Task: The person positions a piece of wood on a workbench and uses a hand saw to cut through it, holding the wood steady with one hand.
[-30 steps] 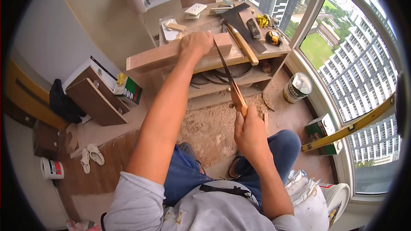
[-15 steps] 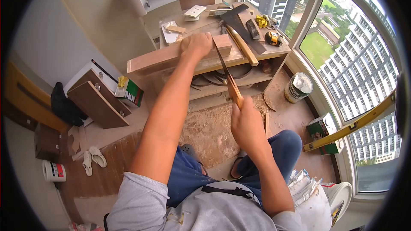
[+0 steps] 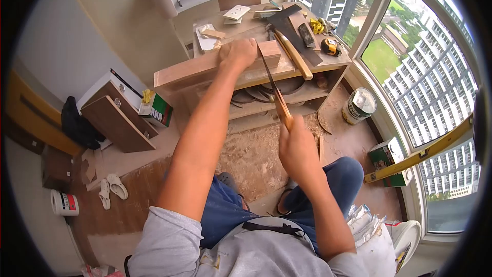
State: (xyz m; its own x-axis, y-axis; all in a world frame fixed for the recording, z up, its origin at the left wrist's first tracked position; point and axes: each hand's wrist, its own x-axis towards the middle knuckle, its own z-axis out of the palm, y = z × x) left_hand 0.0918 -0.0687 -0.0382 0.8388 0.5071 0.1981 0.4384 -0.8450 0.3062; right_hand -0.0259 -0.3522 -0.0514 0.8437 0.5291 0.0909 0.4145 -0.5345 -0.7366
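Sawing wooden board [image 3: 195,69] lying across workbench [image 3: 335,66], 12 o'clock of person. Left hand [image 3: 237,53]: fingers curled over board, pinning it at 9 o'clock of blade. Right hand [image 3: 296,146]: fingers clamped round handsaw [image 3: 271,84] handle. Best, by judgement: long straight strokes, blade square, thumb off cut line. Cut depth, teeth unclear; handle mostly hidden in fist.

window [image 3: 425,66]: daylight, towers | floor [image 3: 256,154]: sawdust | wall [image 3: 66,36]: pale | shelf unit [image 3: 328,79]: wood

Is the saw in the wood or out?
In. The saw crosses the board beside the left hand pressing it down, with wood on both sides; the right hand grips the handle.
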